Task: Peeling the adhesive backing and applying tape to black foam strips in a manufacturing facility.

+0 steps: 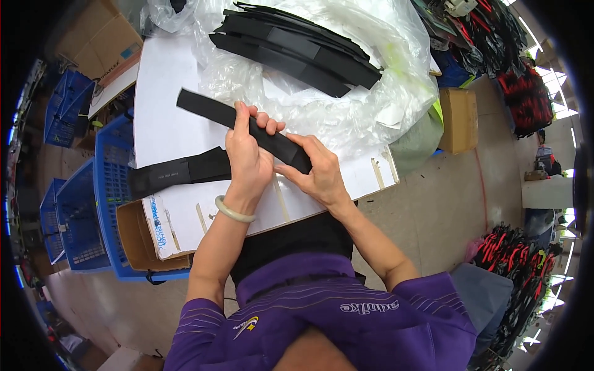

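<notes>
A flat black strip of fabric-like material is held slantwise above the white tabletop. My left hand is closed round its middle, thumb on top and fingers curled over the far edge. At the strip's near right end, my right hand pinches it between thumb and fingers. Left of my left wrist, another black strip with a small label lies on the table and reaches past its left edge. Beyond my hands, a stack of similar black strips rests on crumpled clear plastic.
The white table has its near edge at my waist. Clear plastic sheeting covers its far right part. Blue crates and an open cardboard box stand at the left. Another carton and hanging red-black goods are to the right.
</notes>
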The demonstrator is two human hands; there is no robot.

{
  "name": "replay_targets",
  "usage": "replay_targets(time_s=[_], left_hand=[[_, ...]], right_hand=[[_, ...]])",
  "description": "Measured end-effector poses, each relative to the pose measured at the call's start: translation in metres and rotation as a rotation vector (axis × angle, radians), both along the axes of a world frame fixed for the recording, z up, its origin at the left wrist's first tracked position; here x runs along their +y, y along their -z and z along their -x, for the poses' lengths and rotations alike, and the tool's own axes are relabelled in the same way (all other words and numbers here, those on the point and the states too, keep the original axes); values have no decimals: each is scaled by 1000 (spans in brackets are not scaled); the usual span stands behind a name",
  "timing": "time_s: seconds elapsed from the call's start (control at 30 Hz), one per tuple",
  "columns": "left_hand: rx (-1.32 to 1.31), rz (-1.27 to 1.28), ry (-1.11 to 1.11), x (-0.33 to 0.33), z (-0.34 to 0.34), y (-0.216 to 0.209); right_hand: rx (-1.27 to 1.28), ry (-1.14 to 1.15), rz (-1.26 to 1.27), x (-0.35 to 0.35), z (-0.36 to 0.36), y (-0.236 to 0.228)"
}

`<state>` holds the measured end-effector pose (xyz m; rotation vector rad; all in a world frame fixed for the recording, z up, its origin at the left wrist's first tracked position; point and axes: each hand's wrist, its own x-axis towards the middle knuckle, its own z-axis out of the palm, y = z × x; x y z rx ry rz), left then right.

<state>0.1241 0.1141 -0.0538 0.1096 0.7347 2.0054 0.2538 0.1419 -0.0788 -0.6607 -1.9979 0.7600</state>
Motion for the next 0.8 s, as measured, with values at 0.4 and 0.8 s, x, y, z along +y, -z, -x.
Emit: replay_targets(time_s=[0.4,0.8], left_hand=[[122,169,-109,-18,18,12],[18,140,-4,-33,25,8]], right_hand=[[-2,-108,438,40,5,-10],[-494,159,-121,129,86,37]])
